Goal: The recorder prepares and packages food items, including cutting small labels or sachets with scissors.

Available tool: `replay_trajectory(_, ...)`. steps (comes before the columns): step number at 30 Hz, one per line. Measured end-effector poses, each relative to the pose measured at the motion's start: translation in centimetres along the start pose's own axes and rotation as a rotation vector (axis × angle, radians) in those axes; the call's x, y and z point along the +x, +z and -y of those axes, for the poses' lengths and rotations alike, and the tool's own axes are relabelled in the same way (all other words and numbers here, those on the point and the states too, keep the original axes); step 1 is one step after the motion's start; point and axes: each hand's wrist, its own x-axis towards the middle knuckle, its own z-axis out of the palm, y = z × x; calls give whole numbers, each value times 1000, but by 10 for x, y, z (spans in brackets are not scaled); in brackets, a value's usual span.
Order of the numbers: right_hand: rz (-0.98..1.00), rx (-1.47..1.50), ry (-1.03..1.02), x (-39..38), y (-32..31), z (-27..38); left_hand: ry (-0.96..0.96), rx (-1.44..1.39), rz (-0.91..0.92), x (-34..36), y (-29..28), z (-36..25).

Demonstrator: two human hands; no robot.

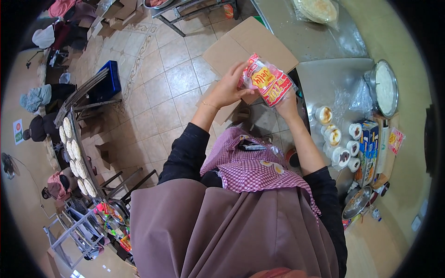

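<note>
I hold a small red, yellow and white plastic packet (pixel 268 80) up in front of me with both hands. My left hand (pixel 228 87) grips its left edge with the fingers curled over the top. My right hand (pixel 288 104) holds it from below and is mostly hidden behind the packet. Under the packet lies flattened brown cardboard (pixel 241 44) on the tiled floor. A pink checked apron (pixel 250 169) covers my front.
A steel table (pixel 333 78) at the right carries several small lidded cups (pixel 332 135), a round metal pan of white stuff (pixel 384 88), a blue box (pixel 369 148) and a bag of flatbread (pixel 317 9). A long tray of round dough pieces (pixel 74 155) stands at the left.
</note>
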Motion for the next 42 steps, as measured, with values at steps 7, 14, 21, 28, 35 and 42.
replay_trajectory(7,-99,0,109,8,15,11,-202,-502,14,-1,20,23)
replay_trajectory(14,-154,16,25,5,13,-1,-433,-809,-198,24,23,8)
replay_trajectory(21,-77,47,86,8,5,-11,-434,-699,-39,45,31,9)
replay_trajectory(28,-265,386,184,-12,-4,26,-406,-906,21,51,35,-16)
replay_trajectory(35,-365,514,151,-33,-26,36,-345,-924,44,66,53,-48)
replay_trajectory(42,-294,120,290,-41,-56,54,-288,-987,184,66,61,-60)
